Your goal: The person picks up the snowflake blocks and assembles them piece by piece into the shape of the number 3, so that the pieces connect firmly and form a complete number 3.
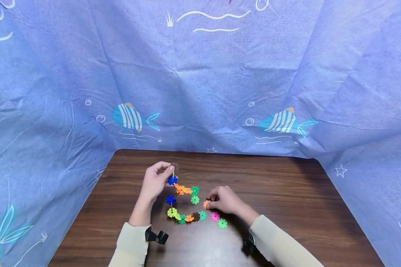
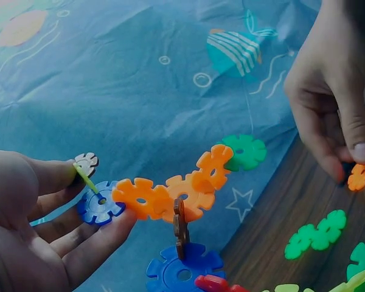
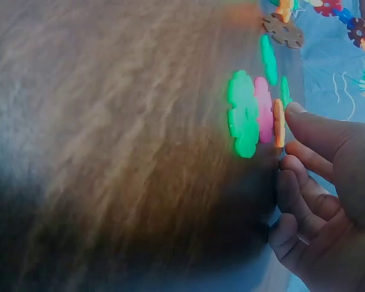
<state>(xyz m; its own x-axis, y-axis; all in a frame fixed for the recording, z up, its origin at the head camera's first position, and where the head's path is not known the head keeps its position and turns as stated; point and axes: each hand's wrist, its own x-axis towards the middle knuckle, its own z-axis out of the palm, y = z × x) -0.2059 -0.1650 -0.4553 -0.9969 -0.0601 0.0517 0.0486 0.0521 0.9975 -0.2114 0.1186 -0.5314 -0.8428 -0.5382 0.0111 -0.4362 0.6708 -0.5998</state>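
Observation:
Near the table's middle, my left hand (image 1: pixel 155 181) pinches the upper end of a chain of notched plastic flower discs. In the left wrist view, a yellow disc (image 2: pixel 85 177) stands edge-on at the thumb tip, joined to a blue disc (image 2: pixel 101 202) that the fingers touch. Orange discs (image 2: pixel 185 198) and a green disc (image 2: pixel 246 152) carry on along the chain. A second blue disc (image 1: pixel 170 199) and yellow-green discs (image 1: pixel 172 212) lie lower in it. Further right, my right hand (image 1: pixel 225 200) pinches a single orange disc (image 1: pixel 205 204) low at the tabletop.
Beside the right hand lie a pink disc (image 1: pixel 215 216) and a green disc (image 1: pixel 222 223). A brown disc (image 1: pixel 196 216) sits in the chain's lower run. The brown wooden table (image 1: pixel 270 178) meets a blue fish-print cloth (image 1: pixel 204 92) behind and at both sides.

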